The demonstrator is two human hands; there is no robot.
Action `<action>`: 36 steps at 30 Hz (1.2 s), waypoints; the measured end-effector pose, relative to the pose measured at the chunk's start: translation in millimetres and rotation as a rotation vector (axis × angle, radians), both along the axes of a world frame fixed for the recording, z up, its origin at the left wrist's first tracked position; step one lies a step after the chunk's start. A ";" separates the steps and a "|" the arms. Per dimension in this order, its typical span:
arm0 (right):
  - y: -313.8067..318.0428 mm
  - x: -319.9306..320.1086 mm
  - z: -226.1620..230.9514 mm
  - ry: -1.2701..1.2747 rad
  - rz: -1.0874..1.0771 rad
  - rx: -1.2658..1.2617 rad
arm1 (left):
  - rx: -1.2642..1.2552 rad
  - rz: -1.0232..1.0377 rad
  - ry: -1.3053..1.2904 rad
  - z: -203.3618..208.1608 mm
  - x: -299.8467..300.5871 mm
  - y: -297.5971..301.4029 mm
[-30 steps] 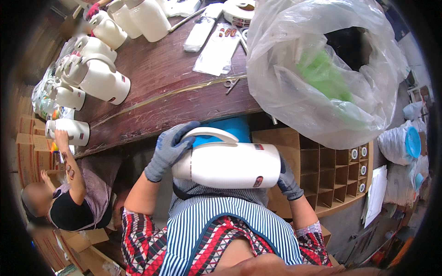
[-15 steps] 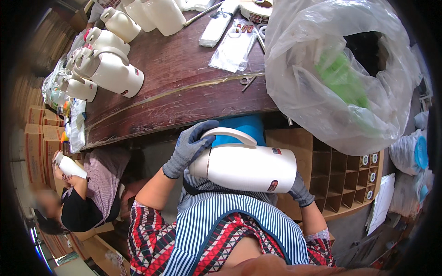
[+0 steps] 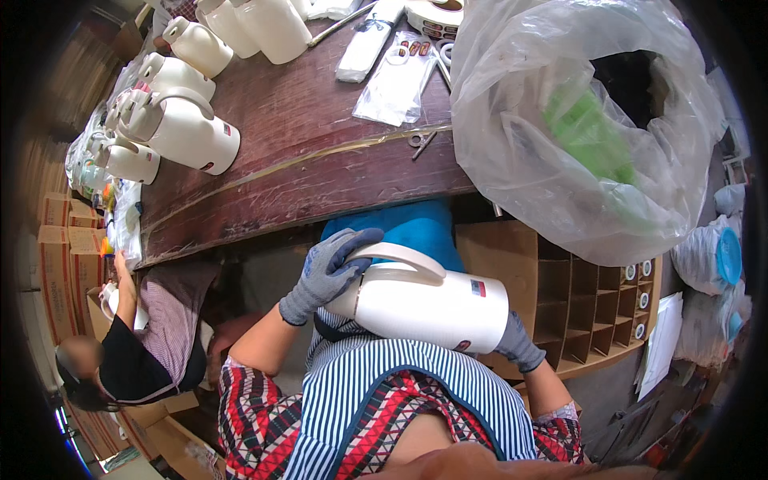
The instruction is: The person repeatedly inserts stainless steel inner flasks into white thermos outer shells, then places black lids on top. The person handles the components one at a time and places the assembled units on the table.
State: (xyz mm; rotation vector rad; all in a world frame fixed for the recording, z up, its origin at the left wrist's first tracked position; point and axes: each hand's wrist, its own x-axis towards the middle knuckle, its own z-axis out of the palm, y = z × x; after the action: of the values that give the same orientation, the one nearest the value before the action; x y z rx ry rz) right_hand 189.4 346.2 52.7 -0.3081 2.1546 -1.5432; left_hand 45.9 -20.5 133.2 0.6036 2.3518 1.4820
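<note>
A white thermos jug [image 3: 436,308] lies on its side across my lap, its lid end to the left and its base to the right. My left hand [image 3: 332,272], in a grey glove, is closed round the lid end and the upper part of the curved handle [image 3: 408,258]. At the other end my right hand [image 3: 518,342], gloved too, cups the base; most of its fingers are behind the jug. A small red and dark label [image 3: 478,287] shows near the base, and a dark oval sticker [image 3: 462,346] sits lower on the body.
Several white jugs [image 3: 196,132] stand on the dark red table [image 3: 288,144]. Clear plastic bags [image 3: 392,92] and scissors lie there. A large plastic bag [image 3: 512,160] bulges over the table's right edge, above a divided carton [image 3: 556,304]. At left, a co-worker [image 3: 156,336] holds a jug.
The jug has rolled toward me in my hands: its oval sticker has moved down and the small label faces up more. The co-worker lowered a jug and stretched an arm to the table.
</note>
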 end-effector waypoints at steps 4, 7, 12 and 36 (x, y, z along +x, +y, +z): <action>-17.4 4.1 24.3 0.097 0.017 0.145 | 0.174 -0.020 -0.092 -27.5 -7.6 -14.6; -18.4 6.6 20.9 0.163 0.076 0.229 | 0.206 -0.014 -0.081 -31.3 -7.1 -15.2; -16.9 6.8 -0.6 0.144 0.014 0.188 | 0.049 0.075 0.132 -26.2 7.4 -29.3; 229.9 -366.2 152.2 0.327 -0.548 1.611 | 0.554 0.491 -0.619 -158.0 -0.2 -74.6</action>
State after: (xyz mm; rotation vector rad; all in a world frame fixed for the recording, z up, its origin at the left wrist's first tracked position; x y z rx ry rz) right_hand -176.8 576.1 204.9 0.6405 3.0722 0.4814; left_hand 45.8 -95.1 -24.8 -0.3391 1.6595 2.1601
